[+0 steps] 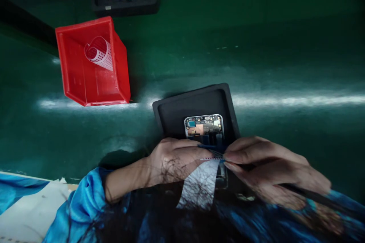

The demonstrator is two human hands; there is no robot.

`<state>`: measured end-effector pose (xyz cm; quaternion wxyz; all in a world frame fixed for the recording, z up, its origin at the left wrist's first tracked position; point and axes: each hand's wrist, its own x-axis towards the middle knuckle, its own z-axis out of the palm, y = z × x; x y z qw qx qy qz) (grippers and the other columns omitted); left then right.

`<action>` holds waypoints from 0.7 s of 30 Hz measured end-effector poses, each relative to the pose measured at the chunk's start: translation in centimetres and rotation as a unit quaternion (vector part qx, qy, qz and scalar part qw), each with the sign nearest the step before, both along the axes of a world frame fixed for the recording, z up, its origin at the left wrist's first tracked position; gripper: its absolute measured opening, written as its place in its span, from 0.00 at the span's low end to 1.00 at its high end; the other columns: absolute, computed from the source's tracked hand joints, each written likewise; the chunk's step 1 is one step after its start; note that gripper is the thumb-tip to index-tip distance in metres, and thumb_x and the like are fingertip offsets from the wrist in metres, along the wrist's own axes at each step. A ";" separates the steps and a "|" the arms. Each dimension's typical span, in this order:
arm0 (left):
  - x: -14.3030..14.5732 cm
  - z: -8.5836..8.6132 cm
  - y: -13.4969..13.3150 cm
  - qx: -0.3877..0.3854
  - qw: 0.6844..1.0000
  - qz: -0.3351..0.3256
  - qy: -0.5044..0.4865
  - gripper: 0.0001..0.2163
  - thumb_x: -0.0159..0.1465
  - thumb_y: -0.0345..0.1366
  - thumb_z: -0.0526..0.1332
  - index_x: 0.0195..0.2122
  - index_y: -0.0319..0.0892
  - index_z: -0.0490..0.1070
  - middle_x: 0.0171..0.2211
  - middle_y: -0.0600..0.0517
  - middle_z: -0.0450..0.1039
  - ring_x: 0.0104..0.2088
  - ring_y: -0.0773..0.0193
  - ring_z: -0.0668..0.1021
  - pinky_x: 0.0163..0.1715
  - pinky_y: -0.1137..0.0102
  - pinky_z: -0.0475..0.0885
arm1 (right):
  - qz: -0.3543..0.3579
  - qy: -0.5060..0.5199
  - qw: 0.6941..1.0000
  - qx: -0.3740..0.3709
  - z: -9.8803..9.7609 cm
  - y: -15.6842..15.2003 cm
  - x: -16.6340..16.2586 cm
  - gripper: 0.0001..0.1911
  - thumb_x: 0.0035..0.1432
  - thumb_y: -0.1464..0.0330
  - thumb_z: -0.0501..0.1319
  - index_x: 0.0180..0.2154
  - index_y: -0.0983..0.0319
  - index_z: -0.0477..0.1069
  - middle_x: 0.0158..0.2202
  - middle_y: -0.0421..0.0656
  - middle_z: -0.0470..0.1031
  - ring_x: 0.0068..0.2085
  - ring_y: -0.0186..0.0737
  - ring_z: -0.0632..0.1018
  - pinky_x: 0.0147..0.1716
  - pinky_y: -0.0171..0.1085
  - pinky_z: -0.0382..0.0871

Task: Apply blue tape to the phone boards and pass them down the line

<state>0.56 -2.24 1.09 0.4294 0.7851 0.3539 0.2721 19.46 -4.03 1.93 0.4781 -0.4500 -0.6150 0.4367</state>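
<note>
1. A phone housing [203, 131] was seated in a black tray [196, 102], its long axis pointing away from the person.
2. A perforated film strip [211, 156] was pinched by the right hand [270, 169] at the tray's near edge.
3. The left hand [175, 161] lay beside the strip; its grip could not be determined.

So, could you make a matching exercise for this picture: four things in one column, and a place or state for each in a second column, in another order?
Things:
1. red plastic bin
2. curled white perforated sheet
3. metal-framed phone with bare circuit board
4. right hand

Places or states:
A. pinching a thin perforated strip
B. lying in a black tray
C. standing on a green bench
D. inside the bin

Pairs: 1-C, 2-D, 3-B, 4-A
</note>
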 end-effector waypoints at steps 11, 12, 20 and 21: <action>-0.3 -0.1 -0.1 -0.027 1.000 -0.003 0.008 0.10 0.53 0.32 0.55 0.37 0.42 0.66 0.33 0.55 0.72 0.32 0.74 0.73 0.35 0.79 0.71 | -0.085 0.088 0.988 -0.096 -0.3 0.0 -0.4 0.12 0.41 0.74 0.68 0.18 0.58 0.65 0.26 0.34 0.75 0.25 0.33 0.76 0.24 0.38 0.73; -0.3 -0.1 -0.1 -0.026 1.000 -0.003 0.009 0.10 0.53 0.32 0.55 0.37 0.42 0.66 0.33 0.56 0.72 0.32 0.74 0.73 0.36 0.80 0.71 | -0.085 0.090 0.987 -0.098 -0.2 -0.1 -0.4 0.12 0.42 0.74 0.68 0.18 0.58 0.65 0.26 0.34 0.75 0.25 0.33 0.76 0.24 0.38 0.73; -0.2 -0.2 0.0 0.010 1.000 0.013 0.026 0.10 0.51 0.30 0.57 0.36 0.44 0.67 0.31 0.58 0.73 0.31 0.76 0.73 0.35 0.81 0.70 | -0.187 0.054 0.967 -0.164 -0.7 1.3 1.0 0.14 0.41 0.70 0.68 0.18 0.58 0.63 0.24 0.34 0.73 0.28 0.31 0.75 0.30 0.36 0.71; -0.2 -0.1 0.0 0.012 0.999 0.014 0.030 0.10 0.50 0.31 0.57 0.35 0.44 0.68 0.30 0.58 0.73 0.31 0.75 0.74 0.35 0.81 0.70 | -0.191 0.045 0.964 -0.179 -0.9 1.4 1.2 0.13 0.41 0.70 0.68 0.19 0.58 0.63 0.24 0.34 0.72 0.28 0.31 0.75 0.29 0.35 0.70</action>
